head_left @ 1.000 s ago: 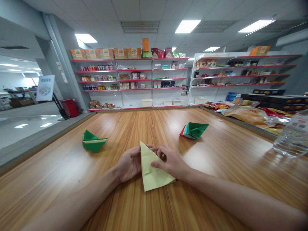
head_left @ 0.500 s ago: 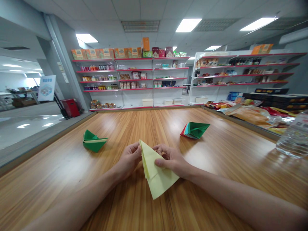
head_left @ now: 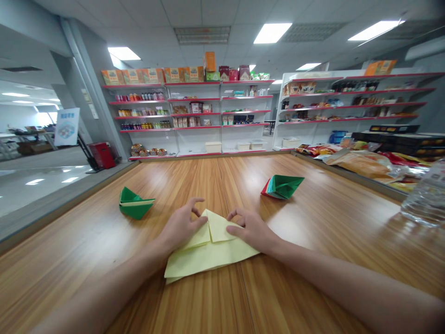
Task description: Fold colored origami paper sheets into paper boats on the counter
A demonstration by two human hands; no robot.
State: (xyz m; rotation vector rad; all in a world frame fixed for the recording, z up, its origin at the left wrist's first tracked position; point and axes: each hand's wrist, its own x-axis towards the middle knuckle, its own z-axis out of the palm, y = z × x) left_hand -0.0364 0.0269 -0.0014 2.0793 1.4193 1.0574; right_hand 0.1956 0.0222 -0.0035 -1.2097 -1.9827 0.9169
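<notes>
A folded sheet of yellow paper is low over the wooden table in front of me, its peak pointing away and its two flaps meeting along a centre line. My left hand grips its left slope, thumb on top and index finger lifted off; the other fingers are partly hidden. On the right slope, my right hand pinches the paper with the thumb on its face and fingers curled at the far edge. A green folded paper boat sits beyond my left hand. Farther right lies a green, red and blue folded paper piece.
The wooden table has a raised rim. To the right are a clear plastic bottle, packaged snacks and dark boxes. Stocked shelves stand behind, and a red bin is at the left.
The yellow paper has turned from a steep, side-on tilt to a wide triangle facing me, its lower edge swinging left. My left index finger has lifted away from the paper's tip.
</notes>
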